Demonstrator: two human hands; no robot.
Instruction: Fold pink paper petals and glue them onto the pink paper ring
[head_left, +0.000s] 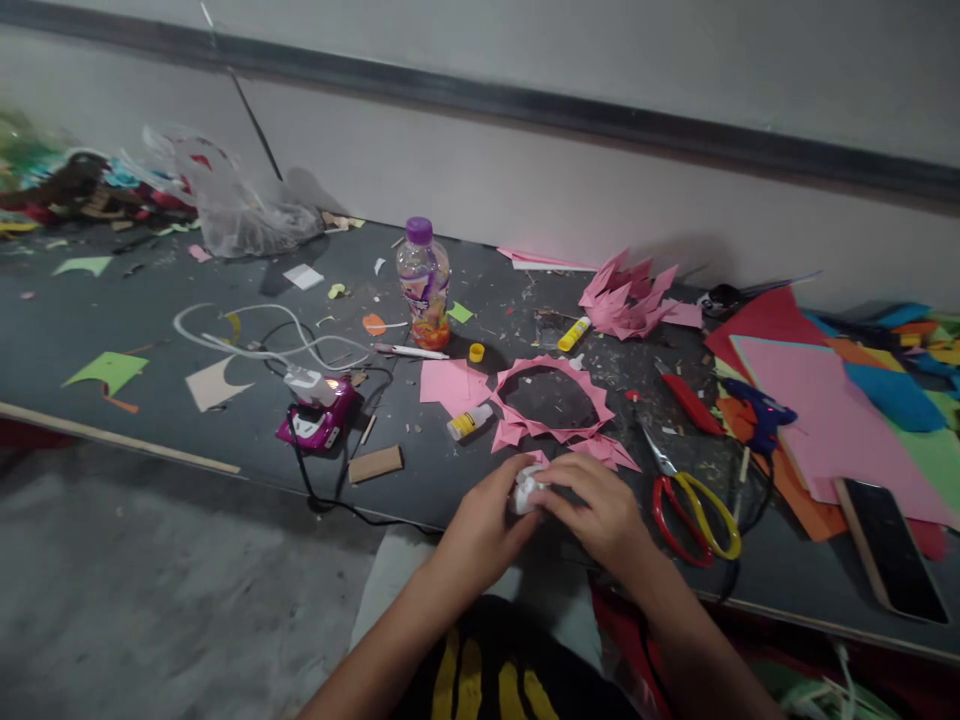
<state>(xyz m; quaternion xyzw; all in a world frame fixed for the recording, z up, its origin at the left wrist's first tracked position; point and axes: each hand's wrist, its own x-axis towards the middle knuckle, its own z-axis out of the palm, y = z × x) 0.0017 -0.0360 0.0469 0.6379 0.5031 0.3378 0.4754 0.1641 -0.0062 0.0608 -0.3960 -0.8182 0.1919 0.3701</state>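
Close to the table's front edge, my left hand [484,515] and my right hand [592,500] are both closed round a small crumpled white wad [527,490]; its material is too blurred to tell. Just beyond the hands lies a ring of pink pointed paper [555,432], with loose pink paper pieces [454,385] to its left. A small glue bottle [470,422] rests on its side beside the ring. Behind, a yellow tube [574,334] lies near a pink folded-paper flower [626,298].
Scissors [686,495], a red cutter [690,402], a glue gun [761,412], coloured paper sheets [840,400] and a phone [892,548] lie to the right. A drink bottle [424,285] stands mid-table. Leftward are a purple power adapter [322,420] with cables and a plastic bag [240,215].
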